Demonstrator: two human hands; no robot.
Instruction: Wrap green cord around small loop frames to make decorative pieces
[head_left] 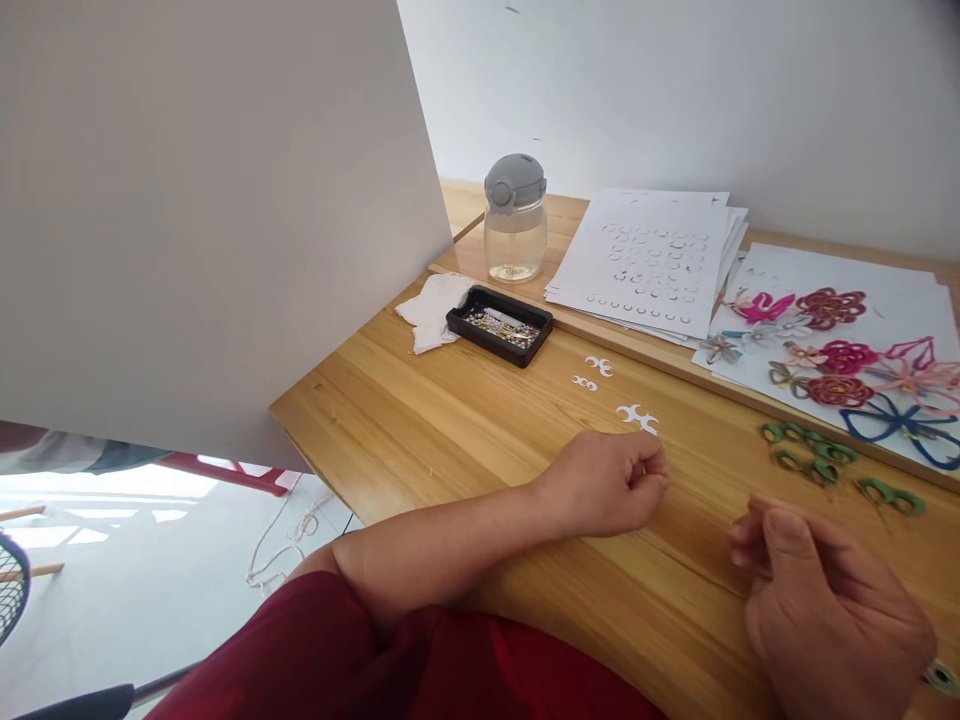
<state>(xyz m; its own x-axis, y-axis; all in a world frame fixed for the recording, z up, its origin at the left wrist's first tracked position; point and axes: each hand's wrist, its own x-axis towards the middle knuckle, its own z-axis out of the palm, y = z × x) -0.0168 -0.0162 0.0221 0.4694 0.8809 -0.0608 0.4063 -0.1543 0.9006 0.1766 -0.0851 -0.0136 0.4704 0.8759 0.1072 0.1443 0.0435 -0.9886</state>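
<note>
My left hand (600, 485) rests on the wooden table with its fingers curled closed. What it pinches, if anything, is hidden. Just beyond its knuckles lie small white paper crescents (637, 415), with two more little groups of paper crescents (592, 375) farther back. My right hand (832, 600) is closed too, thumb pressed over the bent fingers, a short gap to the right of the left one. Anything inside it is too small or covered. Green looped pieces (810, 455) lie past it, and another green looped piece (891, 497) is nearest its knuckles.
A black tray (499, 345) of small beads stands beside a white cloth (435, 310). Behind are a lidded bottle (516, 240), cut paper sheets (645, 250) and colourful looped flowers (840, 355) on paper. A grey panel (202, 200) rises at the left.
</note>
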